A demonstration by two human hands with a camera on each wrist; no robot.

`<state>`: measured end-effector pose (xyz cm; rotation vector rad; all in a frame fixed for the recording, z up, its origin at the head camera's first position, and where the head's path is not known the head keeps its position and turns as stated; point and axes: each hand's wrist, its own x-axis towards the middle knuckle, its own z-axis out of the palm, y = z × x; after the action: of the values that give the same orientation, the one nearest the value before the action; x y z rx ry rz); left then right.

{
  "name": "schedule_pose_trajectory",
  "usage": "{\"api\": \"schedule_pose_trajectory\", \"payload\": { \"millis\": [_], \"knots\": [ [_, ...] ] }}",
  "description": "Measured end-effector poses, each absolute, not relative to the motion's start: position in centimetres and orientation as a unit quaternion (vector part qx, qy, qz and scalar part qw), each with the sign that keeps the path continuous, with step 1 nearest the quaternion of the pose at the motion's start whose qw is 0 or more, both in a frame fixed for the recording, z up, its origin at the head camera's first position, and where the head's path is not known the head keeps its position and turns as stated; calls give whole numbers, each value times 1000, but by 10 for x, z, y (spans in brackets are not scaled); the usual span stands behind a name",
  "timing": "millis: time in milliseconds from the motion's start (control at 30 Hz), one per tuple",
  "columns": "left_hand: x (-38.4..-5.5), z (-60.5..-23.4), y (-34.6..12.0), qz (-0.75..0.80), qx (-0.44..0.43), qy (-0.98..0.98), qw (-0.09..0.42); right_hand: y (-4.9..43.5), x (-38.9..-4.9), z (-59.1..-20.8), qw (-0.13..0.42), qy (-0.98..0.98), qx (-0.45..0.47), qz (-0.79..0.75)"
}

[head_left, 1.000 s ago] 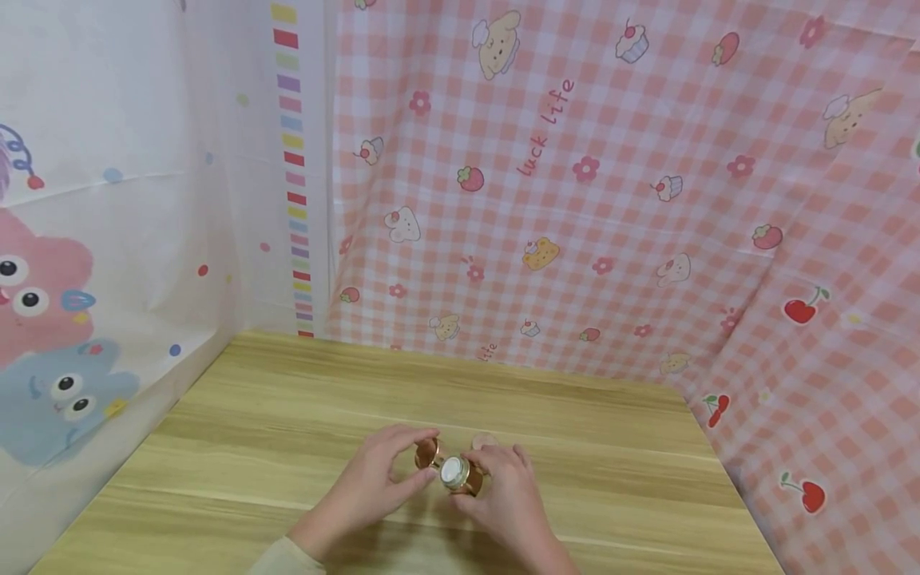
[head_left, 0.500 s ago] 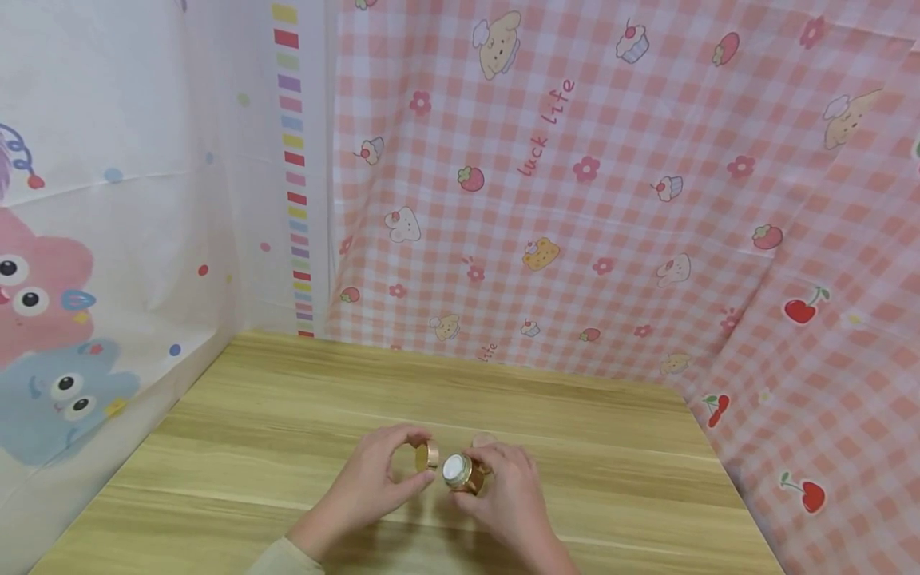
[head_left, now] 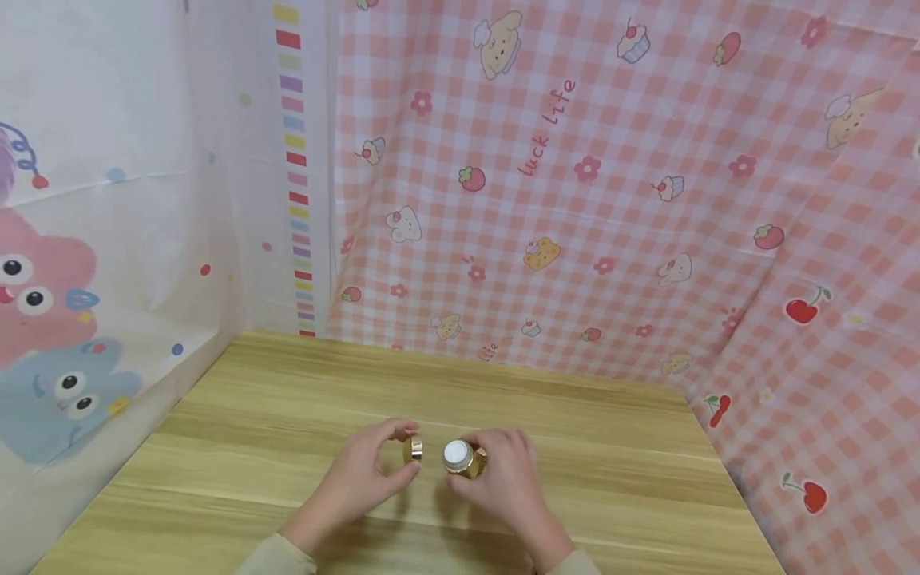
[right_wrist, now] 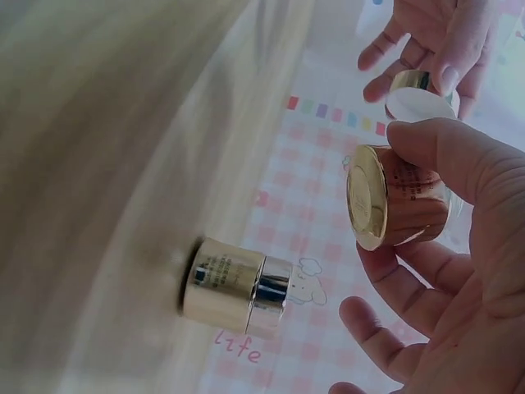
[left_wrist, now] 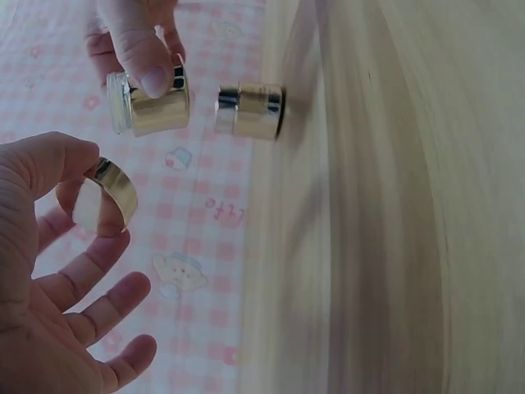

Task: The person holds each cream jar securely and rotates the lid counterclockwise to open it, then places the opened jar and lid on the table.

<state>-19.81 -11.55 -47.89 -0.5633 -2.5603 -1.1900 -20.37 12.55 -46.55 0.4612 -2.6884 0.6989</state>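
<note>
In the head view my left hand pinches a round gold lid at its edges, between thumb and fingertips. The left wrist view shows its white inside, and the other fingers of that hand are spread loosely. Across a small gap, my right hand grips a small gold cosmetic jar by its sides, raised off the table. Its clear threaded neck is uncovered, with a white top facing up toward the head camera. In the right wrist view the flat gold base of this jar also shows.
A second gold jar, capped, stands upright on the wood-grain table; my right hand mostly hides it in the head view. Pink checked cloth hangs behind the table, and a white printed cloth hangs at left.
My left hand has drawn the lid leftward, away from the jar, and the lid has turned. My right hand has moved slightly farther from me with the jar, whose top now faces up more.
</note>
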Motion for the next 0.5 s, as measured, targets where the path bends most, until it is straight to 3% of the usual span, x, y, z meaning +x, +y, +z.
{"api": "schedule_pose_trajectory", "payload": {
  "millis": [500],
  "knots": [
    [-224, -496, -152, -398, -115, -901, 126, 92, -247, -459, 74, -960, 170, 212]
  ]
}}
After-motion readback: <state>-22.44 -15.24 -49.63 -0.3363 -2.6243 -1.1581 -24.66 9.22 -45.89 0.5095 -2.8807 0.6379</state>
